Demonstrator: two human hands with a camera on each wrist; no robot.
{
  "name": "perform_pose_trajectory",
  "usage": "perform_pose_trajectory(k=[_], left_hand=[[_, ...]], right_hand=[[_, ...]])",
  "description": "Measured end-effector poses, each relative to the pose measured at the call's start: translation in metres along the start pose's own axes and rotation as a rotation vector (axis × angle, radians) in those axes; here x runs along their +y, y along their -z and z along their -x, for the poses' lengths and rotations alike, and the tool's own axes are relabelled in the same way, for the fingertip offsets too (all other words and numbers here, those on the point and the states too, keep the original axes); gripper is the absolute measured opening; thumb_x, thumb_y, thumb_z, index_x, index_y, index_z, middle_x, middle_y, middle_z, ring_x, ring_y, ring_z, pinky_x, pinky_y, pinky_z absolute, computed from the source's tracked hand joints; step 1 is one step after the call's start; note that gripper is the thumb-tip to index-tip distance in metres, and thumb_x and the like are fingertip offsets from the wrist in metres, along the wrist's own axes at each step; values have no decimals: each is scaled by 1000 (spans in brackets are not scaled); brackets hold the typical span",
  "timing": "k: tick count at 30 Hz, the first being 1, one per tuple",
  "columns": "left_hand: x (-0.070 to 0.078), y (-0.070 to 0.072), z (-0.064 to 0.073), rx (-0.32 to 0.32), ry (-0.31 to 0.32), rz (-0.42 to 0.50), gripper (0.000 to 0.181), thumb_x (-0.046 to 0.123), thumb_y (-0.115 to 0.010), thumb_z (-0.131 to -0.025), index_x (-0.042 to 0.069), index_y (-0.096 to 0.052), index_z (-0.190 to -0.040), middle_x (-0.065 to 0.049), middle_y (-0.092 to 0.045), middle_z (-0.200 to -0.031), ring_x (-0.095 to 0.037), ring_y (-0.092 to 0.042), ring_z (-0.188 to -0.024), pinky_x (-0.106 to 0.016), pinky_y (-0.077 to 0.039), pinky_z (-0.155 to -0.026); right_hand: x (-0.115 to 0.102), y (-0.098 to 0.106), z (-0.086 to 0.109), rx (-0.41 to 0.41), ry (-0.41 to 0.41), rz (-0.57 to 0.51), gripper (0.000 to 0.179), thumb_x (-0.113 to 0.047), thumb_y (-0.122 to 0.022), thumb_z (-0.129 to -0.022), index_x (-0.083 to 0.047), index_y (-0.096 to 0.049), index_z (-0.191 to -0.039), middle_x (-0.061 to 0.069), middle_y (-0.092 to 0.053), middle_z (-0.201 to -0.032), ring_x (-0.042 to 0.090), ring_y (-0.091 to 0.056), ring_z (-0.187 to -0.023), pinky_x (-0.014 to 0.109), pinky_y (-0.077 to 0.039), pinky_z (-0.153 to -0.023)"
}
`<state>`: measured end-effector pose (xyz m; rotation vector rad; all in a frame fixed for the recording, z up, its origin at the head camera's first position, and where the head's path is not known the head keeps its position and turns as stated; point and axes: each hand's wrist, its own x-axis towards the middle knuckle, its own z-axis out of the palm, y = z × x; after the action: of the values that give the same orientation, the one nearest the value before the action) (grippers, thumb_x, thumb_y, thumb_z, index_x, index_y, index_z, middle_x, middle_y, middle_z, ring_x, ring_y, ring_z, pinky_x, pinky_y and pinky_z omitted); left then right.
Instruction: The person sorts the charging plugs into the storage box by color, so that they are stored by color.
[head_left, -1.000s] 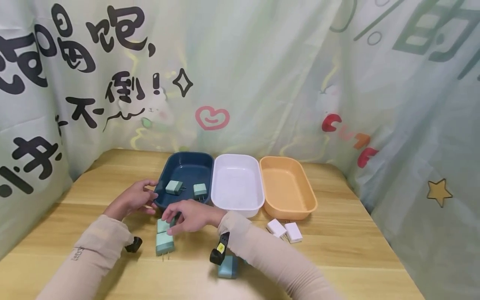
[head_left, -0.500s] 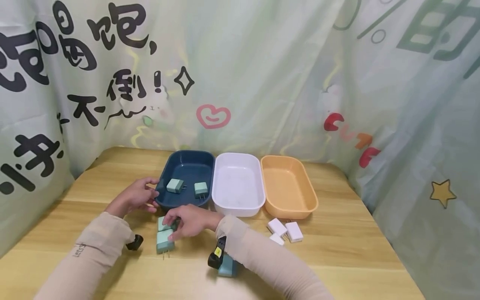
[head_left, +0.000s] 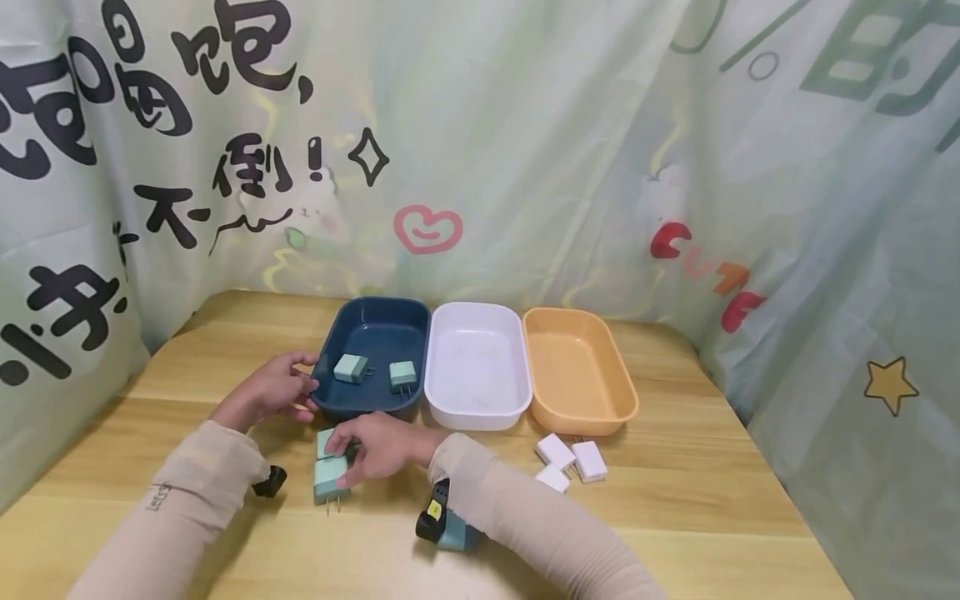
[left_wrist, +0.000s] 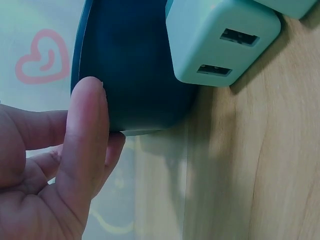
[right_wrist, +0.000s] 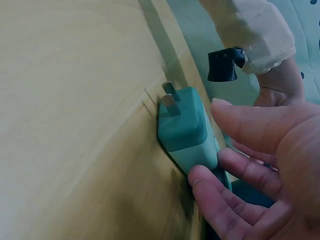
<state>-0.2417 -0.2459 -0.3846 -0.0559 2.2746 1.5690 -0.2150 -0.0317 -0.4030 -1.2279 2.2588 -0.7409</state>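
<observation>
Wooden table (head_left: pixel 675 517), green charger (head_left: pixel 328 481) near hands (head_left: pixel 381 446)

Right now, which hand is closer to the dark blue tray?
Left. The left hand touches the left side of the dark blue tray; the right hand is in front of it, by a green plug.

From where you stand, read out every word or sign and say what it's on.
"喝饱,": backdrop curtain, upper left.
"不倒!": same curtain, below that.
"CUTE": same curtain, right.
"Lets": left sleeve, small, reading uncertain.
Yellow label at the right wrist: too small to read.
Other curtain writing: cut off or faint.
</observation>
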Motion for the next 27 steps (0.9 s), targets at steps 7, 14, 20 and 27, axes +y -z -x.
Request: perform_pose_trajectory(k=[7, 14, 20, 27], left_hand=[[-1, 3, 5, 1, -5, -14, 56, -4, -42, -99, -6, -17, -149, -33, -41, -123, -24, -61, -80, -40, -60, -67], [3, 3, 4, 4, -8, -12, 56, -2, -42, -100, -5, -17, -149, -33, -41, -125, -24, -61, -80, -39, -60, -68], [0, 0, 1, 2, -3, 0, 55, -4, -41, -99, -6, -18, -149, -32, -43, -121, -24, -60, -78, -40, -60, -67], [2, -2, 0, 5, 18, 1, 56, -4, -42, -100, -4, -17, -150, -32, -43, -123, -24, -60, -79, -40, -60, -67]], right_hand=[[-2, -6, -1, -25, 18, 48, 45, -12, -85, -75, -11, -64, -116, -7, -61, -97, -3, -59, -71, 7, -47, -69], [-7, -5, 1, -45, 33, 137, 48, -29, -82, -79, -14, -63, -120, -8, -64, -104, -3, -55, -87, 6, -42, -75], [-8, -13, 0, -63, 36, 206, 54, -38, -81, -79, -15, -61, -124, -8, -65, -109, -3, -54, -93, 5, -39, -78], [-9, -18, 0, -41, 58, 251, 53, -35, -83, -77, -14, -61, -121, -9, -64, -104, -3, -54, -89, 4, -39, -75]])
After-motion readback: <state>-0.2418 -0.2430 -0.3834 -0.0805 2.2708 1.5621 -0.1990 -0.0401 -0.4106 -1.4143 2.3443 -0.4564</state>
